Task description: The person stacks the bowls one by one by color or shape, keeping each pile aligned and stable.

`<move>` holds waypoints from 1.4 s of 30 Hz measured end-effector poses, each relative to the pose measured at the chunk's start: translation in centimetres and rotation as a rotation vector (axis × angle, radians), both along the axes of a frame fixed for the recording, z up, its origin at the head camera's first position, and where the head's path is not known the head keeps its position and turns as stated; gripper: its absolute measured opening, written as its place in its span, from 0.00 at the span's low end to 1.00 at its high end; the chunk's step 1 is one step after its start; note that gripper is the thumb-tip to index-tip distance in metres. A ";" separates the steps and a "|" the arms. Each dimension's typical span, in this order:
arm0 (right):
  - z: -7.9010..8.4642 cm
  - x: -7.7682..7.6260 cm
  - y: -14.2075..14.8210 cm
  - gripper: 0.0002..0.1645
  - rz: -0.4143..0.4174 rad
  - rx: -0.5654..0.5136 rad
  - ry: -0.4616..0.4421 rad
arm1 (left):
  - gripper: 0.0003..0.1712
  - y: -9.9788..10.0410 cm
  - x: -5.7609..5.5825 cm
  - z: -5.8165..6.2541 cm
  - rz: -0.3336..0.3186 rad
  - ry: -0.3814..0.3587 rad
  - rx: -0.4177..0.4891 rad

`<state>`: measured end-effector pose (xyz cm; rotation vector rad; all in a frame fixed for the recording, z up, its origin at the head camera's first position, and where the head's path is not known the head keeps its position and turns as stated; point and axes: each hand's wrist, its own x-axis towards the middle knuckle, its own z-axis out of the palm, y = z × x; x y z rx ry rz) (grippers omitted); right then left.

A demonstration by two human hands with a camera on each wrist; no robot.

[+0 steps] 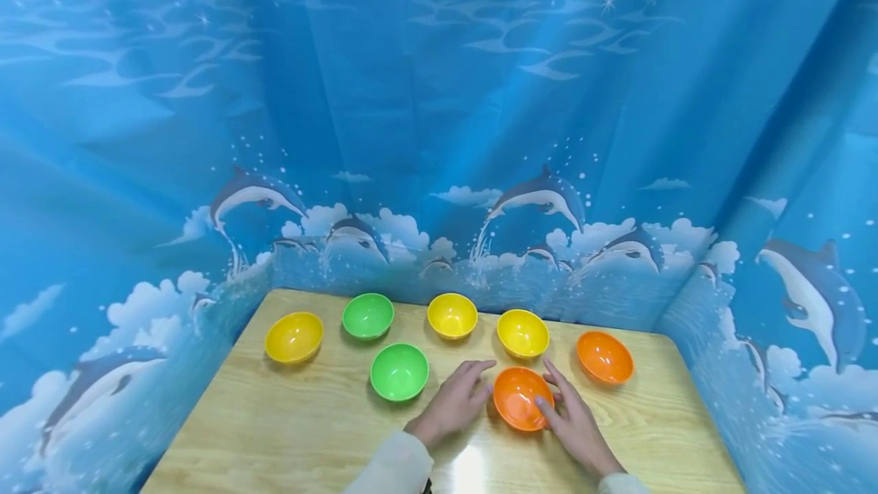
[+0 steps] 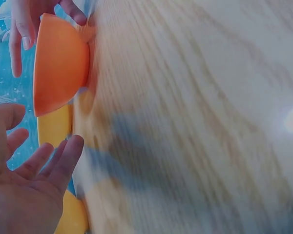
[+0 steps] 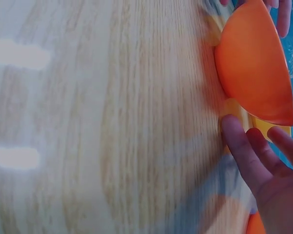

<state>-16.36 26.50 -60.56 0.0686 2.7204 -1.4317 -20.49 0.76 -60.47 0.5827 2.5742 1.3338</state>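
An orange bowl [image 1: 521, 398] stands upright on the wooden table, between the two hands. My right hand [image 1: 578, 425] is at the bowl's right side, fingers spread loosely, with the thumb overlapping the rim in the head view. In the right wrist view, the fingers [image 3: 244, 153] extend beside the bowl's outer wall [image 3: 251, 63] without curling round it. To the left, my left hand [image 1: 456, 399] is held with relaxed fingers pointing toward the bowl. A gap shows between that hand [image 2: 34, 180] and the bowl [image 2: 61, 66] in the left wrist view.
Behind the orange bowl is a yellow bowl [image 1: 523, 334]; another orange bowl [image 1: 605, 357] sits at the right. Two green bowls [image 1: 399, 372] [image 1: 368, 316] and two more yellow bowls [image 1: 453, 316] [image 1: 294, 338] stand leftward. A dolphin-printed curtain [image 1: 439, 136] surrounds the table [image 1: 254, 433].
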 end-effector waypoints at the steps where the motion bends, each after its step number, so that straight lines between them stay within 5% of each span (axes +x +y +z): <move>1: 0.0 0.0 0.0 0.46 -0.002 -0.016 -0.008 | 0.29 0.1 0.0 0.0 -0.002 0.000 0.005; 12: -0.5 0.1 -0.3 0.46 -0.056 -0.135 -0.095 | 0.26 0.6 0.2 -0.9 -0.011 -0.012 0.056; 22: -0.7 0.3 -0.5 0.37 -0.080 -0.226 -0.139 | 0.26 1.2 0.4 -0.9 0.003 -0.133 0.172; 31: -1.1 0.5 -0.5 0.40 -0.109 -0.312 -0.189 | 0.24 1.9 1.0 -0.7 0.075 -0.329 0.408; 42: -0.9 1.7 -1.3 0.41 -0.137 -0.467 -0.219 | 0.23 1.9 1.9 -0.2 0.190 -0.382 0.442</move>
